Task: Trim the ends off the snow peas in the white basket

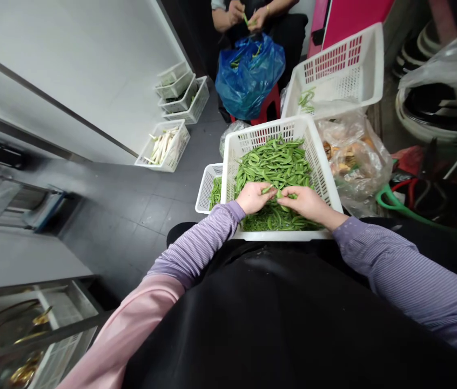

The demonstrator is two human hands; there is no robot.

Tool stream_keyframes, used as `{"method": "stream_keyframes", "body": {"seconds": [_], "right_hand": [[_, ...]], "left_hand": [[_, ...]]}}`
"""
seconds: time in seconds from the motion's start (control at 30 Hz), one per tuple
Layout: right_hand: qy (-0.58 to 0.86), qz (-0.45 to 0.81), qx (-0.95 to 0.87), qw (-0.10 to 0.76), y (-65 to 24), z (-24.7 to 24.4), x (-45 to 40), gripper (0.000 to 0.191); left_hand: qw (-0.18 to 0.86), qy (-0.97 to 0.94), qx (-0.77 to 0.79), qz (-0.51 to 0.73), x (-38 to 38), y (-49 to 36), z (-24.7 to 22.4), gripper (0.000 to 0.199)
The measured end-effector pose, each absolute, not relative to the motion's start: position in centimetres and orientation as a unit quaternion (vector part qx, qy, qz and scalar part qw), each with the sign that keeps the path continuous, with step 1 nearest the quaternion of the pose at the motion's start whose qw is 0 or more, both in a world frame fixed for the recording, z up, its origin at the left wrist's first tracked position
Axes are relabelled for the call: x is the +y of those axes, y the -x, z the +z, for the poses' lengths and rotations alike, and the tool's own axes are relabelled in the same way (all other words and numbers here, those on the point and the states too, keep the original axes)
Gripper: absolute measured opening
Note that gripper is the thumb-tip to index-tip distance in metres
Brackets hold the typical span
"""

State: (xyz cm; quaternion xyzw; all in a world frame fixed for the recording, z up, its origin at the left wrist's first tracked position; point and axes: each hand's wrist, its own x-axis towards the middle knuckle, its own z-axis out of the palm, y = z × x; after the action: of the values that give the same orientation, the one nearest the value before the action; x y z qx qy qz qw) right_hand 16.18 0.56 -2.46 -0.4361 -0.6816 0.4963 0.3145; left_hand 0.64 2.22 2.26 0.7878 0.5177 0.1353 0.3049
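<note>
The fingers of the left hand (253,198) are pinched nearly closed around a green pod (267,189), its end poking out past the thumb, while the right hand (303,202) has its thumb and fingertips drawn together on a small green piece (280,195). The 2 grips nearly meet, probably so that a slim thing can be steadied from 1 side and worked from the other; whether both hold the same pod cannot be told, since the fingers cover most of it. Right below lies the heap of pods (279,162) in a white basket (285,236), set close against the black apron (273,313), likely to spare the arms any reaching. What supports the basket is out of sight, and finer green bits near its front edge are partly shaded by the wrists. Just beside it on the left, a smaller basket (211,169) bears more green pods, partly hidden behind the large wall. Beyond, a co-worker's hands (258,19) are over a blue bag (248,81) resting on a red stool (268,105), which presumably raises it within easy reach; that person is cut off at the top. At right, the contents of a clear bag (350,154) blur behind creased plastic, and the green-handled scissors (390,201) fade into shadow.
</note>
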Motion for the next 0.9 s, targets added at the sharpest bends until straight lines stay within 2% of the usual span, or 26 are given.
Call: {"method": "stream_keyframes", "body": {"seconds": [0.1, 0.17, 0.27, 0.37, 0.47, 0.53, 0.73, 0.9], "right_hand": [[0.439, 0.672, -0.465, 0.374, -16.4, -2.1, 1.0, 0.029], [0.439, 0.691, -0.360, 0.448, -17.6, -1.9, 2.1, 0.030], [0.435, 0.663, -0.308, 0.526, -20.1, -1.6, 4.0, 0.025], [0.440, 0.676, -0.323, 0.496, -20.6, -1.3, 4.0, 0.013], [0.450, 0.716, -0.363, 0.391, -18.2, -1.6, 1.9, 0.020], [0.458, 0.704, -0.402, 0.365, -16.3, -2.0, 0.3, 0.025], [0.482, 0.685, -0.340, 0.428, -15.9, -2.8, 0.0, 0.038], [0.471, 0.698, -0.328, 0.429, -17.2, -2.3, 1.0, 0.041]], "left_hand": [[0.329, -0.733, 0.572, 0.165, 1.2, -2.0, 0.6, 0.029], [0.338, -0.732, 0.584, 0.093, 0.5, -2.2, -0.6, 0.029], [0.306, -0.727, 0.615, -0.008, 0.0, -1.7, -1.4, 0.025], [0.226, -0.712, 0.664, -0.022, 0.3, -1.2, -0.9, 0.028], [0.145, -0.731, 0.666, -0.035, 0.5, -1.8, 0.0, 0.028], [0.117, -0.749, 0.650, -0.056, 0.4, -2.6, 0.3, 0.029], [0.107, -0.793, 0.598, -0.050, -0.8, -3.2, 0.2, 0.024], [0.167, -0.824, 0.542, -0.001, -1.3, -1.5, 1.4, 0.026]]}}
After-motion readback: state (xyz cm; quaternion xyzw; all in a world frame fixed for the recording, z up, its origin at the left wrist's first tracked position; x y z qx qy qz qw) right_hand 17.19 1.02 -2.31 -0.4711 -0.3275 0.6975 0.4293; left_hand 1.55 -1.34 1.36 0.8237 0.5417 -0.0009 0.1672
